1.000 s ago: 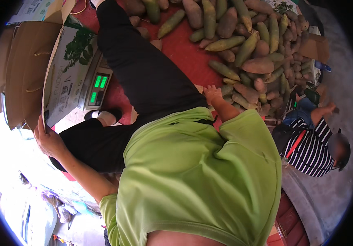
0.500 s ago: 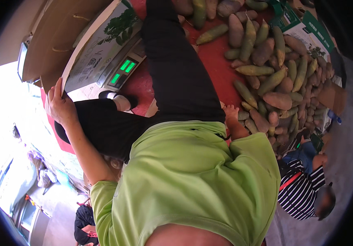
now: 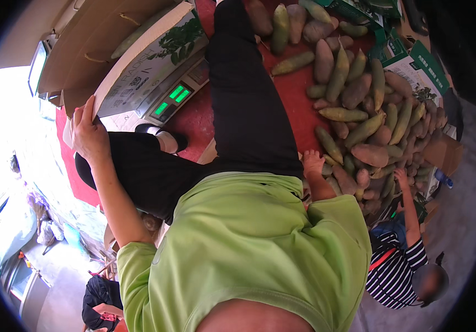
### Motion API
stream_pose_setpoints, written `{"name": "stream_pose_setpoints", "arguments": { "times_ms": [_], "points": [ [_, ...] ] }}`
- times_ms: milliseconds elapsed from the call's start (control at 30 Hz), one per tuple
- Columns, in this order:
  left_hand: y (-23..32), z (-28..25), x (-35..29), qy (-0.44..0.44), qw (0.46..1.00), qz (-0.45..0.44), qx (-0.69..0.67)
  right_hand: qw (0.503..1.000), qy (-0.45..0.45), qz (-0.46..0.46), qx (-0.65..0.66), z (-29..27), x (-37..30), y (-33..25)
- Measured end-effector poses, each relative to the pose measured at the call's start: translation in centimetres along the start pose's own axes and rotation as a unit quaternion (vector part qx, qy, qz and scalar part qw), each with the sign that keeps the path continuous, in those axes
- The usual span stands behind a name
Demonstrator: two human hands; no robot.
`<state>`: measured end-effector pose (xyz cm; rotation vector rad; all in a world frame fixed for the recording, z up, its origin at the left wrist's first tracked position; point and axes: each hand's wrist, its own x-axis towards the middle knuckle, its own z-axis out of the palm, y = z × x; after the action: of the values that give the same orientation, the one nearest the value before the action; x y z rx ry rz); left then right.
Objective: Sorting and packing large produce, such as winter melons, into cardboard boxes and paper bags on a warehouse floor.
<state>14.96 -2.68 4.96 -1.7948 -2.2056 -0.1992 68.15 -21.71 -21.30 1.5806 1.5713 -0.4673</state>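
Observation:
My left hand grips the near corner of an open cardboard box printed with dark green leaves, its fingers over the edge. The box sits on a scale with lit green digits. At least one long green radish shows inside; the rest of the contents is hidden. My right hand lies beside my thigh at the near edge of a big pile of long green radishes and stubby brownish roots. Its fingers are stretched out, and I see nothing held in it.
Green and white cartons stand beyond the pile, on red flooring. To the right, a person in a striped shirt reaches an arm into the pile. Another person in dark clothing is at lower left.
My view has shifted slightly. The person in stripes has stretched an arm out to the pile. My left hand keeps its hold on the box, and my right hand stays by the pile.

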Motion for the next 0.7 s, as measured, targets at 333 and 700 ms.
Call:
{"name": "stream_pose_setpoints", "arguments": {
  "times_ms": [333, 700],
  "points": [
    [0.2, -0.5, 0.1, -0.017, 0.999, -0.033, -0.004, 0.778, 0.298, -0.012, 0.552, -8.2, 7.1, 3.1],
    [0.3, -1.0, -0.1, -0.004, 1.0, -0.029, -0.007, 0.507, 0.492, -0.325, 0.629, -45.2, -2.9, -1.8]
  ]
}}
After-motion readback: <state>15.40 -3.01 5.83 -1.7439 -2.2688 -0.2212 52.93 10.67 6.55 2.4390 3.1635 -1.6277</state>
